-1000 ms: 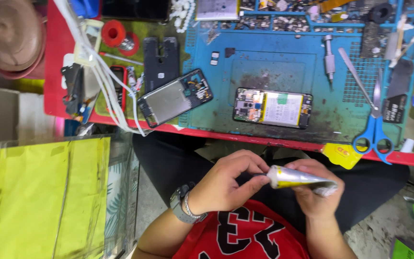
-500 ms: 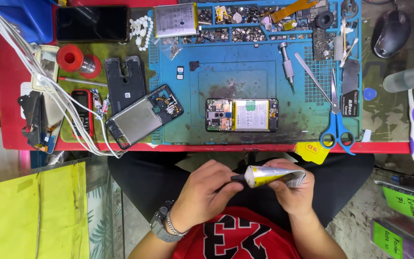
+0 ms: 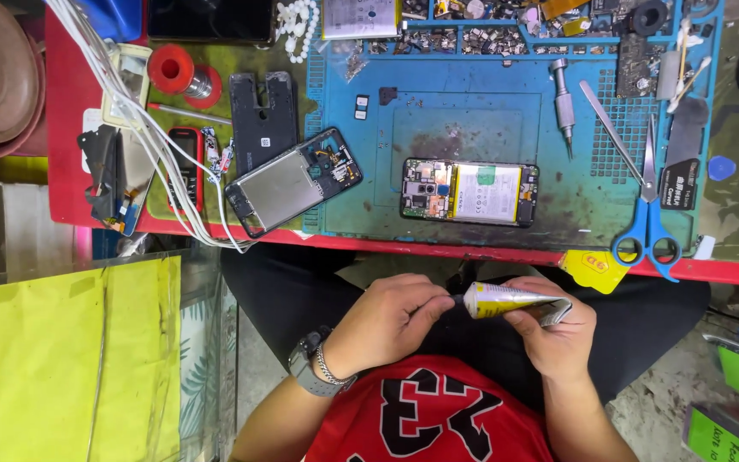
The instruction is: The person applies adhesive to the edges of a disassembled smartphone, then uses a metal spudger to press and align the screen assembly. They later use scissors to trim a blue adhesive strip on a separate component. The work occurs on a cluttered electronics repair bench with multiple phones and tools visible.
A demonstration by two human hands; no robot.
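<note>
Since the earlier frame the view sits closer over the bench (image 3: 472,250); the tube (image 3: 511,301) stays level in front of the red shirt, below the bench's near edge, and both hands keep the same grip on it. Right hand (image 3: 558,334) curled shut round the crimped tail of the yellow-and-silver tube, thumb on top. Left hand (image 3: 387,321) closed, thumb and fingertips pinched on the small dark cap (image 3: 457,300) at the tube's nozzle end; a watch and a chain bracelet (image 3: 328,368) on that wrist. On the blue work mat (image 3: 489,111), near its middle: one opened phone (image 3: 470,192), back off, battery and circuit board showing. At the mat's left corner toward the near edge, tilted: one second phone body with a grey metal plate (image 3: 288,181). Just beyond it, one black back cover (image 3: 263,107). One small red-and-black keypad phone (image 3: 186,167) lies under a bundle of white cables (image 3: 143,145) toward the bench's left edge. One red tape spool (image 3: 177,70) at the far left. Right part of the mat: one pair of blue-handled scissors (image 3: 650,231), one pair of tweezers (image 3: 611,128), one short screwdriver (image 3: 563,103). The row of small mat compartments (image 3: 438,38) along the far edge holds mixed tiny parts, too small to count. One yellow pick (image 3: 592,267) overhangs the near edge.
</note>
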